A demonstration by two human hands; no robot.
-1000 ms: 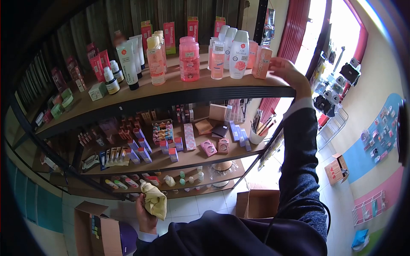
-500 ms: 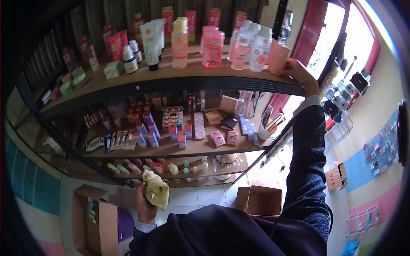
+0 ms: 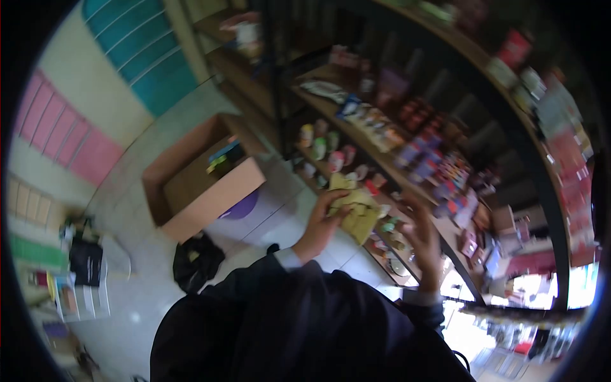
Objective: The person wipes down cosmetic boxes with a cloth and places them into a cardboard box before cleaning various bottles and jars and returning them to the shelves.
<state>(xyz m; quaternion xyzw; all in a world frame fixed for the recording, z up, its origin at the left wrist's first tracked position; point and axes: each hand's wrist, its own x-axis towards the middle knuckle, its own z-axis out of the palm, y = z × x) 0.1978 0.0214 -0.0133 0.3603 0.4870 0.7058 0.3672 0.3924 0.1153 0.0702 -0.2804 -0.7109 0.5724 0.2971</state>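
Observation:
A crumpled yellow cloth [image 3: 361, 219] is in my left hand [image 3: 323, 224], with the fingers wrapped over its near side. To the right of the cloth, my right hand [image 3: 424, 240] is raised and smeared by motion. Its fingers look bent but apart, and nothing shows in them. Behind both hands stands a shelf rack [image 3: 490, 63] holding cosmetics. Colourful small bottles [image 3: 335, 160] line a lower shelf just beyond the cloth. Purple-blue boxes [image 3: 423, 159] stand on the shelf above, blurred.
An open cardboard box [image 3: 215, 202] rests on the tiled floor to the left, with small packs inside. Beside it are a purple round object [image 3: 243, 205] and a black plastic bag [image 3: 196, 264]. A white wire rack [image 3: 86, 302] stands at far left.
My view has swung left and tilted. My right hand has left the orange pack on the top shelf and come down near the cloth. My left hand still holds the cloth.

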